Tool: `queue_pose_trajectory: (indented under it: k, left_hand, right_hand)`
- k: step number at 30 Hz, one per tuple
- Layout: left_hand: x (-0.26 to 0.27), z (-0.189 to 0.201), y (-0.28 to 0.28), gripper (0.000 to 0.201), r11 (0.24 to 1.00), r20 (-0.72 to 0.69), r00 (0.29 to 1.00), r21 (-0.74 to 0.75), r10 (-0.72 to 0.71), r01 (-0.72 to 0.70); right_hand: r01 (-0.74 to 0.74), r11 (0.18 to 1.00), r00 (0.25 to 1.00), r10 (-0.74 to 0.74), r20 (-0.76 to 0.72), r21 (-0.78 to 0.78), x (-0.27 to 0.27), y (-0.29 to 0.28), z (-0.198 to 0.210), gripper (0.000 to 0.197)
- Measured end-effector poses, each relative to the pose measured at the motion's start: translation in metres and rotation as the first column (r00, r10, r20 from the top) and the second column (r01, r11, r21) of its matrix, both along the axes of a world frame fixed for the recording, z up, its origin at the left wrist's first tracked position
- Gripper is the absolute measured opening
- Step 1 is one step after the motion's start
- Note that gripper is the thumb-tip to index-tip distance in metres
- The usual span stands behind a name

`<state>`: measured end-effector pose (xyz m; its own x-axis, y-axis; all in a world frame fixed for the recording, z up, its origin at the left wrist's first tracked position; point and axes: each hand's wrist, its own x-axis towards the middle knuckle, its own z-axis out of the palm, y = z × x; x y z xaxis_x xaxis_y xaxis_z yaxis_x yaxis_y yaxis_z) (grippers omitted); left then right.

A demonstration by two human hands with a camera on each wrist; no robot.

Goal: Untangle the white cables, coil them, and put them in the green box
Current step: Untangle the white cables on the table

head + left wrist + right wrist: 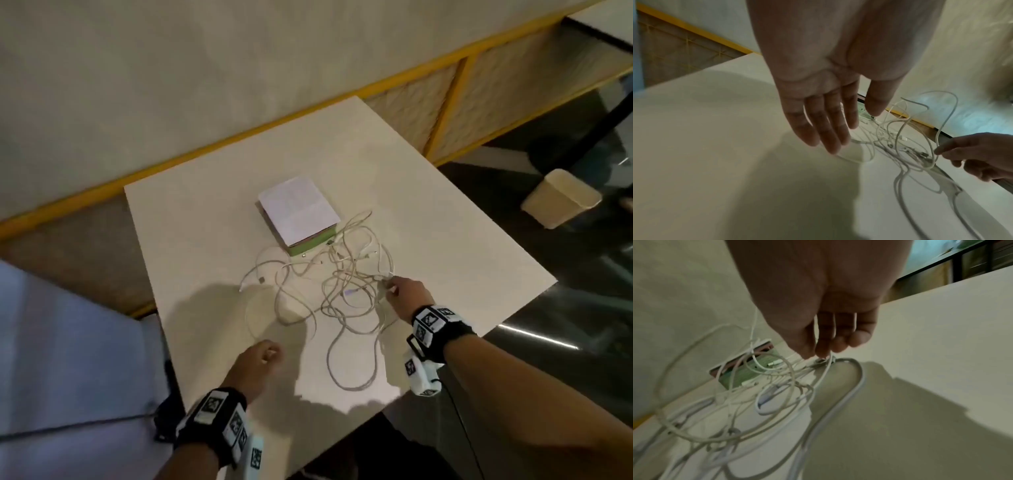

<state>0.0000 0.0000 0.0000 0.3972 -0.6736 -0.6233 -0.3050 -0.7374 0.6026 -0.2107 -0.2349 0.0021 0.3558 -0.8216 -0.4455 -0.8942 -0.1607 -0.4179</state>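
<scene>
A tangle of white cables (337, 287) lies on the white table (205, 222), in front of the green box (310, 244). A white lid (298, 210) covers the box. My right hand (388, 286) is at the right edge of the tangle. In the right wrist view, the right hand (818, 356) pinches one cable strand between thumb and forefinger, close to a plug end. My left hand (270, 354) hovers over the table's near-left part, holding nothing. Seen from the left wrist, the left hand (853, 128) has straight fingers just above a cable loop (855, 160).
The table's right edge runs close past my right hand. A beige waste bin (561, 198) stands on the dark floor to the right. A pale blue cushion (68, 359) lies at the left. A yellow-trimmed wall panel (445, 99) runs behind the table.
</scene>
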Motion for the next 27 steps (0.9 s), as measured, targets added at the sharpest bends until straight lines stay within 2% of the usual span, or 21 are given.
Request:
queue_pose_trajectory:
  k: [2, 5, 8, 13, 17, 20, 22, 25, 27]
  left_hand:
    - [-0.010, -0.008, -0.023, 0.018, 0.999, -0.015, 0.999, -0.003, 0.046, -0.046]
    - [-0.029, -0.001, -0.053, 0.016, 0.999, -0.047, 0.998, -0.005, 0.050, -0.050]
    - [-0.043, 0.002, -0.074, 0.027, 0.998, -0.047, 0.997, -0.007, 0.063, -0.063]
    - [-0.048, 0.002, -0.087, 0.026, 0.995, -0.066, 0.993, -0.005, 0.098, -0.098]
    - [-0.047, -0.003, -0.091, 0.035, 0.995, -0.019, 0.995, -0.006, 0.096, -0.096]
    - [-0.050, -0.005, -0.095, 0.044, 0.999, -0.008, 0.999, -0.028, 0.045, -0.045]
    - [-0.050, -0.006, -0.097, 0.048, 0.998, -0.024, 0.999, -0.061, 0.025, -0.026]
    - [-0.049, -0.002, -0.103, 0.039, 0.992, -0.049, 0.997, -0.117, -0.054, 0.048]
    - [-0.051, 0.004, -0.108, 0.015, 0.986, -0.014, 0.993, -0.126, -0.116, 0.113]
  right_hand:
    - [-0.016, 1.000, 1.000, 0.016, -0.003, 0.027, 0.001, -0.016, -0.006, 0.034]
    - [-0.081, 0.991, 0.995, 0.086, -0.045, 0.102, 0.007, -0.035, -0.013, 0.041]
    - [-0.182, 0.978, 0.977, 0.192, -0.091, 0.105, 0.014, -0.050, -0.016, 0.034]
    - [-0.254, 0.956, 0.965, 0.261, -0.031, 0.144, 0.008, -0.056, -0.020, 0.032]
    - [-0.311, 0.948, 0.950, 0.310, 0.028, 0.073, -0.003, -0.041, -0.019, 0.035]
    - [-0.431, 0.902, 0.902, 0.431, -0.001, 0.012, 0.000, -0.026, -0.020, 0.041]
    - [-0.446, 0.895, 0.894, 0.446, -0.038, 0.015, 0.009, -0.023, -0.020, 0.043]
    - [-0.434, 0.899, 0.891, 0.438, -0.122, 0.056, 0.023, -0.025, -0.022, 0.034]
    - [-0.384, 0.921, 0.913, 0.390, -0.122, 0.072, 0.029, -0.025, -0.019, 0.022]
